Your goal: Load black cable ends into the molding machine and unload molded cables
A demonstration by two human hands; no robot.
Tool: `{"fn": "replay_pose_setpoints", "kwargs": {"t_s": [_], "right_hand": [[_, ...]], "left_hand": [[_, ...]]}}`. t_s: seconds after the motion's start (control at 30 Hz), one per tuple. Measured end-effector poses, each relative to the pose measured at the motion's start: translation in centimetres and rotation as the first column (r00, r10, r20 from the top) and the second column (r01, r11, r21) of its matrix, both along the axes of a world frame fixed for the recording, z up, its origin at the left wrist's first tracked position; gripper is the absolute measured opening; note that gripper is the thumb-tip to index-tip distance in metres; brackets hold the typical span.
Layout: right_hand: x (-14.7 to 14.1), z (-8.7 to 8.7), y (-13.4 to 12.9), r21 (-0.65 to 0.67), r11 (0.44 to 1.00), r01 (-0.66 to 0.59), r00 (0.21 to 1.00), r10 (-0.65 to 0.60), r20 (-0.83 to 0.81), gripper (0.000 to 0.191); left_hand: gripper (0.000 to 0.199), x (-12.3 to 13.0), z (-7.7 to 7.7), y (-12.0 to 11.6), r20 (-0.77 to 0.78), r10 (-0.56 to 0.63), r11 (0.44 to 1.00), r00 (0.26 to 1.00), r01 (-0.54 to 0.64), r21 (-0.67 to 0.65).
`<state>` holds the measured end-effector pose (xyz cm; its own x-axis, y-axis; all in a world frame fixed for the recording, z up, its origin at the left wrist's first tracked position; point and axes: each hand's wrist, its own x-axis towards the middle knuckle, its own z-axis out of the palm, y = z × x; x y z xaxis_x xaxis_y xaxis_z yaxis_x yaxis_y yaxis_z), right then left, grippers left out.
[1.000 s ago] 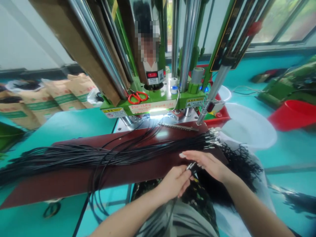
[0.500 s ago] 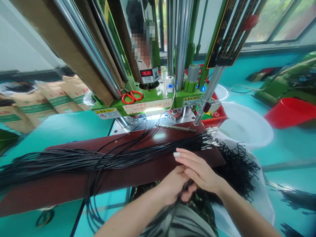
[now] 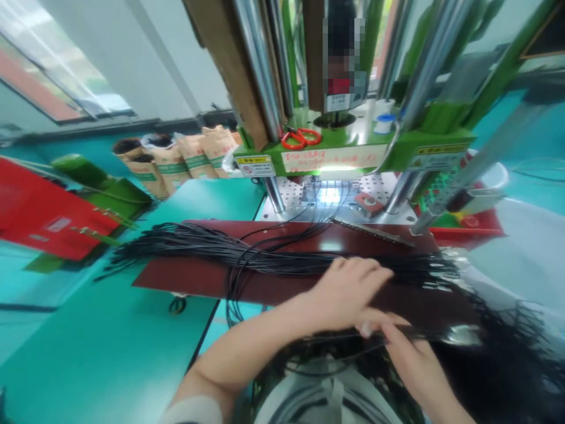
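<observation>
Thin, flexible black cables (image 3: 426, 334) run between the hands: the right hand (image 3: 412, 359) pinches them, nearly closed; the left hand (image 3: 348, 294) curls against them, grip unclear

Open-topped paper sacks (image 3: 173, 167), banded in green, stand in a row by the far wall (image 3: 165, 53), below and to the right of a bright window (image 3: 57, 70), and a red panel (image 3: 48, 206) sits at the left edge near green machinery (image 3: 112, 191). Red-handled scissors (image 3: 302, 139) and a blue-and-white spool (image 3: 385, 125) rest on the green machine deck (image 3: 353, 154). At right, a red bin (image 3: 488, 235) stands beside a large whitish tub (image 3: 529, 241).
</observation>
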<state>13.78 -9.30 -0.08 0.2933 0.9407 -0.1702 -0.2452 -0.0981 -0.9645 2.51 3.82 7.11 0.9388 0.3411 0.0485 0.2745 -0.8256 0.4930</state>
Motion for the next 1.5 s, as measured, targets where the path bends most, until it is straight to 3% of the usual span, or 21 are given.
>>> {"fn": "replay_pose_setpoints", "kwargs": {"t_s": [0.1,0.17,0.27,0.33,0.43,0.57,0.67,0.8,0.93,1.2,1.5], "right_hand": [[0.3,-0.3,0.0,0.042,0.999,-0.008,0.994,0.012,-0.109,0.02],[0.3,-0.5,0.0,0.038,0.999,-0.012,0.986,0.018,-0.168,0.02],[-0.1,-0.4,0.3,-0.002,1.0,-0.015,0.979,0.014,-0.206,0.02],[-0.3,0.1,0.6,-0.027,1.0,0.003,0.969,-0.009,-0.247,0.017],[-0.5,0.9,0.8,-0.073,0.995,0.061,0.937,-0.083,-0.338,0.011],[-0.6,1.0,1.6,-0.154,0.984,0.089,0.89,-0.148,-0.432,0.03],[-0.6,0.2,2.3,-0.164,0.984,0.068,0.863,-0.141,-0.485,0.028],[-0.3,-0.9,3.1,-0.126,0.992,0.03,0.843,-0.093,-0.53,0.025],[0.3,-1.6,3.3,-0.137,0.989,0.061,0.817,-0.128,-0.562,0.023],[0.6,-1.4,3.4,-0.156,0.983,0.097,0.809,-0.169,-0.563,0.023],[1.3,-1.0,3.1,-0.265,0.954,0.137,0.723,-0.279,-0.632,0.021]], "left_hand": [[0.068,-3.6,-2.1,4.2,-0.224,0.217,0.922,0.95,-0.125,0.366],[0.053,-5.1,-3.3,6.4,-0.319,0.223,0.899,0.921,-0.068,0.433],[0.026,-5.1,-3.4,8.5,-0.408,0.102,0.904,0.907,0.087,0.419],[0.021,-4.3,-2.2,9.6,-0.443,0.038,0.91,0.896,0.152,0.386],[0.025,-3.3,0.9,11.5,-0.425,0.011,0.906,0.905,0.171,0.388],[0.029,-3.1,4.8,13.4,-0.434,0.024,0.892,0.9,0.177,0.416],[0.03,-3.2,6.0,13.9,-0.465,0.042,0.89,0.885,0.178,0.42],[0.031,-3.1,5.8,13.8,-0.479,0.034,0.892,0.877,0.189,0.41],[0.031,-3.1,5.9,13.9,-0.493,0.011,0.899,0.87,0.207,0.385],[0.031,-2.9,6.6,14.3,-0.524,0.009,0.913,0.852,0.207,0.352],[0.03,-2.7,7.2,14.4,-0.551,0.016,0.898,0.834,0.231,0.375]]}}
